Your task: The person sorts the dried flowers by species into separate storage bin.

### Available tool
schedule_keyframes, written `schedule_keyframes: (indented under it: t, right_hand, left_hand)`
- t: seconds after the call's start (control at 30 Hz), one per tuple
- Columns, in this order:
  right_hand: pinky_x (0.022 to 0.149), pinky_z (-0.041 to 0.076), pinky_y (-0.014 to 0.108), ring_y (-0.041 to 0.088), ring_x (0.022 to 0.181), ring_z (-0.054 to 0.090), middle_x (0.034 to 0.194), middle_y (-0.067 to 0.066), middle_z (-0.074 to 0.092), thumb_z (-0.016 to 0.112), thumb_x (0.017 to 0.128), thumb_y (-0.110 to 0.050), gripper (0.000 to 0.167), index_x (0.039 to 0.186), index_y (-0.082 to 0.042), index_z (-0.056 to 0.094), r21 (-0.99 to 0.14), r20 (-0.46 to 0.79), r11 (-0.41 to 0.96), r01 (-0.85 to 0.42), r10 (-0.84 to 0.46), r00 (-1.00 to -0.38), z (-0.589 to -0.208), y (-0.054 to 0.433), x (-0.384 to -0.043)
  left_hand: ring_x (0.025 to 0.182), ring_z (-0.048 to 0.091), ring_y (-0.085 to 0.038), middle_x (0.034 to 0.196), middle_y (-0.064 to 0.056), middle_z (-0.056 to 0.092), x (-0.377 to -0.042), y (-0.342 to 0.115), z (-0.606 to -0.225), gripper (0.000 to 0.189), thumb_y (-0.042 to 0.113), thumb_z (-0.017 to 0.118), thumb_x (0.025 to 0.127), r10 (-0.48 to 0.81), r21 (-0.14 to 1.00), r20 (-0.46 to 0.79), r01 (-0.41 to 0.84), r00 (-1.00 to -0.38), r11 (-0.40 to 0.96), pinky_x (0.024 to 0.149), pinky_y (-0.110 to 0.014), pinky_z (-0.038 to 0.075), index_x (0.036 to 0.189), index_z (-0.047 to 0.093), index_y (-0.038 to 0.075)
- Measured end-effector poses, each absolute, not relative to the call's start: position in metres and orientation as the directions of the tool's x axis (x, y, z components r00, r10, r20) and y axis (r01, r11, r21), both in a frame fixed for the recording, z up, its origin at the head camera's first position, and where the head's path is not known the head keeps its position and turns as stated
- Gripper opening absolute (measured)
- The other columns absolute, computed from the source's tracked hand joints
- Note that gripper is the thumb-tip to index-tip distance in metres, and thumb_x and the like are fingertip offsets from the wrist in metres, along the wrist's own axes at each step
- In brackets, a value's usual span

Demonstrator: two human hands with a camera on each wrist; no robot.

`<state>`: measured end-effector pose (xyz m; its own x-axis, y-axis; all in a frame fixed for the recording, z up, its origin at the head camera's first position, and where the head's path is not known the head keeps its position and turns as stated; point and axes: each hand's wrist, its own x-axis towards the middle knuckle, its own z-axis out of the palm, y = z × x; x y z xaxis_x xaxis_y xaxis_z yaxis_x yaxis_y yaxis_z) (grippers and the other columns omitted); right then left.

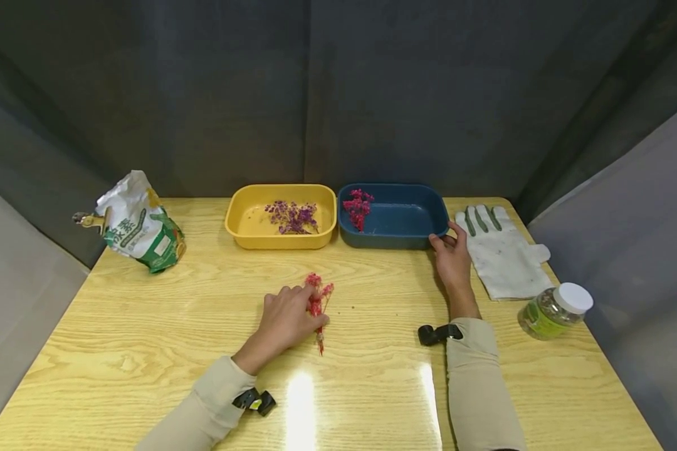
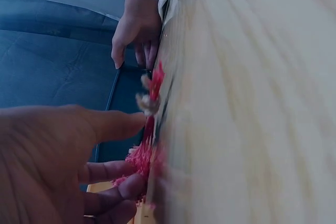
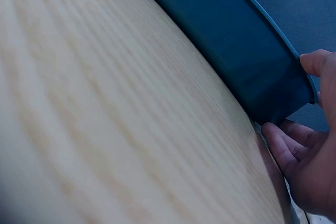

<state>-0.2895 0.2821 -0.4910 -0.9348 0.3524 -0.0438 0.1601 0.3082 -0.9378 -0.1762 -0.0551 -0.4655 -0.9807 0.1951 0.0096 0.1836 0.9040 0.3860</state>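
Note:
A small bunch of pink dried flowers [image 1: 314,305], its stems tied with twine, lies on the table near the middle. My left hand [image 1: 288,315] pinches it, thumb at the stems and fingers by the flower heads, as the left wrist view shows [image 2: 137,163]. My right hand [image 1: 453,263] holds the right end of a dark blue tray [image 1: 395,241], thumb at the rim and fingers low at the base [image 3: 283,142]. Inside that tray, at its left end, is another pink flower bunch [image 1: 358,210]. A yellow tray [image 1: 279,242] beside it holds purple dried flowers [image 1: 292,217].
At the back left leans a white and green bag [image 1: 143,225] closed with a gold clip [image 1: 92,220]. A white glove [image 1: 504,257] with green-marked fingers lies right of the blue tray. Nearer the right edge is a tilted clear jar [image 1: 554,310] with a white lid. Dark curtains [image 1: 316,94] hang behind.

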Motion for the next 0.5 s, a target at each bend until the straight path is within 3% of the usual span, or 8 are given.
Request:
schedule_keyframes:
  t: [0.27,0.5]
  right_hand:
    - [0.100,0.042,0.039,0.023,0.126,0.054,0.138,0.006,0.052,0.055,0.094,-0.049,0.063,0.149,-0.034,0.028,-0.942,-0.051,0.292,0.164,0.360,-0.932,-0.4919,0.2814,-0.2903]
    - [0.102,0.042,0.039,0.023,0.126,0.054,0.138,0.007,0.051,0.056,0.093,-0.051,0.063,0.148,-0.036,0.030,-0.947,-0.046,0.280,0.155,0.360,-0.932,-0.4919,0.2818,-0.2910]
  left_hand:
    - [0.072,0.051,-0.018,0.066,0.006,0.055,-0.1815,-0.0525,-0.4646,0.025,0.033,0.071,0.077,0.193,0.314,0.009,0.186,-0.981,0.931,0.067,-0.038,0.031,0.099,0.064,0.022]
    - [0.062,0.050,-0.015,0.058,0.008,0.052,-0.1848,-0.0547,-0.4645,0.030,0.026,0.066,0.072,0.175,0.336,0.026,0.174,-0.984,0.926,0.067,-0.038,0.033,0.101,0.065,0.021]
